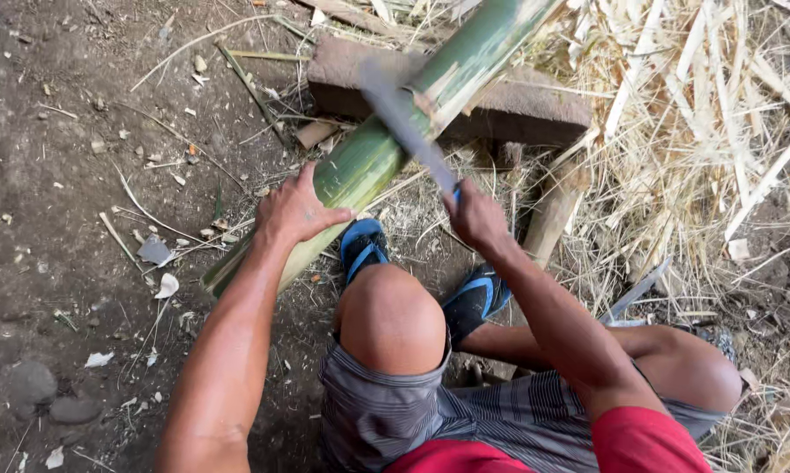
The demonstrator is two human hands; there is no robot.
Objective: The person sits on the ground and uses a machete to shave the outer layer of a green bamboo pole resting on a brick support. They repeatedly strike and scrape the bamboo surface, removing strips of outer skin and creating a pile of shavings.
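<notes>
Both hands were busy at mid-frame: the left hand [294, 210] pressed down on a green bamboo pole [368, 158], whose long axis ran from lower left to upper right across a wooden block [517, 105]. The right hand [475, 215] gripped a knife [405, 123], its blurred blade angled up-left onto the pole above the left hand.

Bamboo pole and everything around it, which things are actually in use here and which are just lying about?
In use:
left hand pressing on the green bamboo pole
right hand gripping the blade
wooden block under the pole

Lying about:
bamboo strips
second blade
stones
</notes>
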